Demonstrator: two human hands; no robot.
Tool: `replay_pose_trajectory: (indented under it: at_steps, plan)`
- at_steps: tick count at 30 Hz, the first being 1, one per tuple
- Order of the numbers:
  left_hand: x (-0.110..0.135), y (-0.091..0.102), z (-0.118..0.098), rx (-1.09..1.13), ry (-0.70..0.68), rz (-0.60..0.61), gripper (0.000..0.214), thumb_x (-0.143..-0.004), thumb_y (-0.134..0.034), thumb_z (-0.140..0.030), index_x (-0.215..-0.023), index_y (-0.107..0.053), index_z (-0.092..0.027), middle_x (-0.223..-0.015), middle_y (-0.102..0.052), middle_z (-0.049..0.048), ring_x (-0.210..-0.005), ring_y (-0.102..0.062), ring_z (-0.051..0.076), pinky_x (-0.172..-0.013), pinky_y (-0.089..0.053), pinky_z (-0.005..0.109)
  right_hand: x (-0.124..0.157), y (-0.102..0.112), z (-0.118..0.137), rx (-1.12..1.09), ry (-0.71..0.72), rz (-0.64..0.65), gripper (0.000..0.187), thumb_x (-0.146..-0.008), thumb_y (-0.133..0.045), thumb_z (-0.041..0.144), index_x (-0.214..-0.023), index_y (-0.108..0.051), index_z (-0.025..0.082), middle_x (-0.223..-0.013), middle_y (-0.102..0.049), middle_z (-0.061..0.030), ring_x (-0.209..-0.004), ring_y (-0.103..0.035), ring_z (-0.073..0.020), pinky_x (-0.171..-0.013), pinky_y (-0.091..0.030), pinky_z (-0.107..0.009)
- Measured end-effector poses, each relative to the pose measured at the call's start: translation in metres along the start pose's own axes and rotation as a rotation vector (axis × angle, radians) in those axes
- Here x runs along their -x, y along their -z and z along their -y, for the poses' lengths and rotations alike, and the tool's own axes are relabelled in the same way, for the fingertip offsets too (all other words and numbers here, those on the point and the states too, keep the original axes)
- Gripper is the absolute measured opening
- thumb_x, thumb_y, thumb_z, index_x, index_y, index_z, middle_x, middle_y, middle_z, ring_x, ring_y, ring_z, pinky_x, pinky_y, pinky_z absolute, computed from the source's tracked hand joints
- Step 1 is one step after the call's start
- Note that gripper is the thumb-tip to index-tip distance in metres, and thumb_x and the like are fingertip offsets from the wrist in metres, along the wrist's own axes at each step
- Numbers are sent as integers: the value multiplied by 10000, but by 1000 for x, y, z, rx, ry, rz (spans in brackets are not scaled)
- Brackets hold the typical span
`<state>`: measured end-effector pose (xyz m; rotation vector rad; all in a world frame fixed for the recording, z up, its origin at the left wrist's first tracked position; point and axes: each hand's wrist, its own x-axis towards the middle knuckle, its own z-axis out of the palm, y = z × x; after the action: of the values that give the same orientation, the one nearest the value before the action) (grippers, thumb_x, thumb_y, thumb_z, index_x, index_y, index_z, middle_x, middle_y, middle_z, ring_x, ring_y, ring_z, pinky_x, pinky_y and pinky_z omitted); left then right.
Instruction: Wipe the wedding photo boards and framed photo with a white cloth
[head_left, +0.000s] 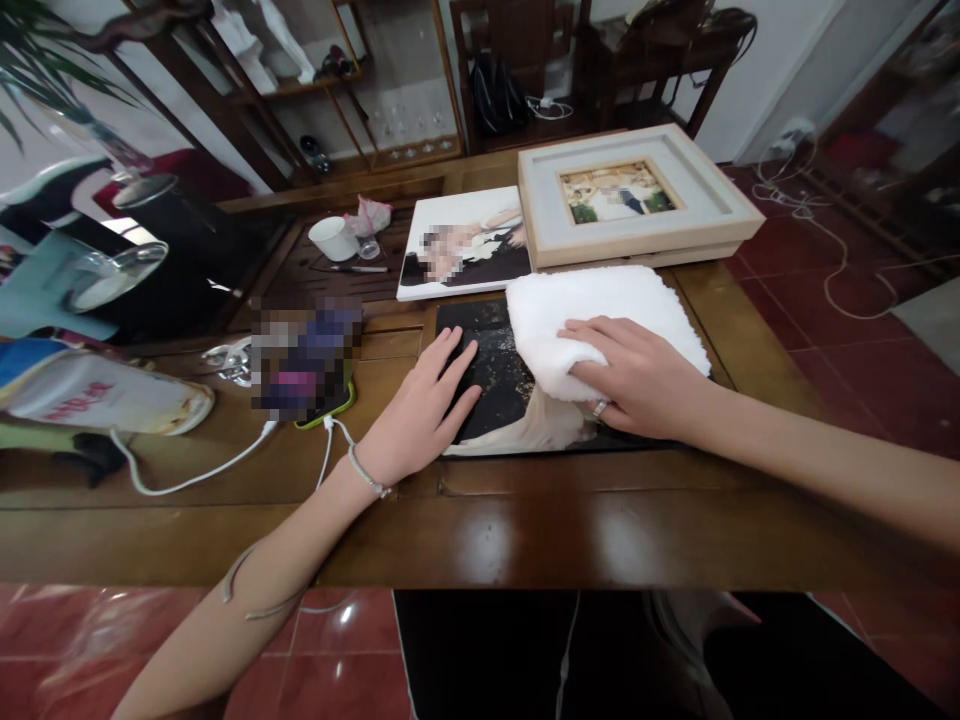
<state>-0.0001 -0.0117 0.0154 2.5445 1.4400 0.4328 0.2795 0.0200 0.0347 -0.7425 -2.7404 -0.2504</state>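
A white fluffy cloth (607, 310) is bunched in my right hand (637, 375), fingers gripping its near edge. Beneath it lies a flat picture panel (487, 375) with a dark surface, pale specks and a cream-coloured area along its near side. The cloth hides the panel's right part. My left hand (420, 405) rests with fingers spread at the panel's left edge, fingertips touching it, and holds nothing.
Behind the panel are a white-edged photo panel (465, 240) and a pale wooden frame (637, 230). A white cup (334, 240) stands at the back left. A plugged-in phone (330, 405), its white cable (202, 480) and a large bag (105, 390) lie on the left.
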Motion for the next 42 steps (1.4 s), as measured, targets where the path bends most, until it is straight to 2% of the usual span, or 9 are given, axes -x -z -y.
replay_pose_trajectory:
  at_steps: [3, 7, 12, 16, 21, 26, 33, 42]
  plan:
    - [0, 1, 0, 6, -2, -4, 512, -994, -364, -331, -1463, -321, -129, -1570, -233, 179, -1471, -176, 304, -1182, -224, 518, 3, 0, 6, -8, -14, 2, 236, -696, -584, 121, -917, -657, 79, -1213, -576, -273, -1170, -514, -411, -932, -466, -532]
    - [0, 1, 0, 0, 3, 5, 518, -993, -364, -328, -1457, -332, -99, -1564, -238, 194, -1470, -174, 309, -1187, -217, 507, 14, 2, 26, -54, 24, -11, 275, -662, -614, 126, -932, -660, 96, -1223, -569, -266, -1210, -484, -417, -969, -440, -562]
    - [0, 1, 0, 9, 6, 7, 516, -992, -363, -340, -1468, -317, -147, -1574, -233, 167, -1470, -175, 311, -1179, -224, 533, 23, 8, 42, -90, 67, 20, 285, -631, -644, 133, -915, -669, 134, -1273, -558, -237, -1236, -465, -397, -1008, -421, -552]
    - [0, 1, 0, 10, 10, 12, 526, -991, -360, -346, -1466, -322, -123, -1569, -238, 181, -1469, -178, 313, -1182, -221, 522, 22, 10, 39, -107, 90, 24, 262, -630, -659, 147, -892, -679, 143, -1244, -579, -224, -1211, -483, -381, -980, -441, -537]
    - [0, 1, 0, 23, 9, 5, 522, -989, -367, -347, -1476, -312, -166, -1580, -228, 155, -1469, -178, 316, -1176, -226, 540, 20, 9, 32, -128, 118, 16, 272, -626, -666, 139, -897, -687, 131, -1232, -581, -234, -1206, -480, -384, -963, -438, -536]
    - [-1, 2, 0, 12, 16, 17, 525, -992, -361, -343, -1465, -328, -120, -1571, -234, 179, -1471, -174, 309, -1187, -215, 512, 20, 8, 30, -107, 143, 12, 274, -604, -672, 143, -877, -683, 128, -1224, -583, -239, -1193, -490, -391, -963, -446, -536]
    - [-1, 2, -1, 34, 10, 9, 524, -988, -363, -348, -1475, -317, -159, -1577, -233, 159, -1469, -178, 318, -1178, -220, 541, 22, 5, 28, -90, 154, -3, 272, -610, -651, 140, -881, -675, 149, -1237, -576, -213, -1218, -468, -373, -969, -443, -543]
    - [-1, 2, 0, 6, 12, 24, 526, -991, -357, -343, -1467, -320, -121, -1573, -229, 178, -1472, -170, 307, -1187, -213, 513, 23, 8, 50, -121, 65, -7, 222, -633, -635, 137, -852, -672, 141, -1251, -567, -235, -1224, -467, -386, -990, -436, -551]
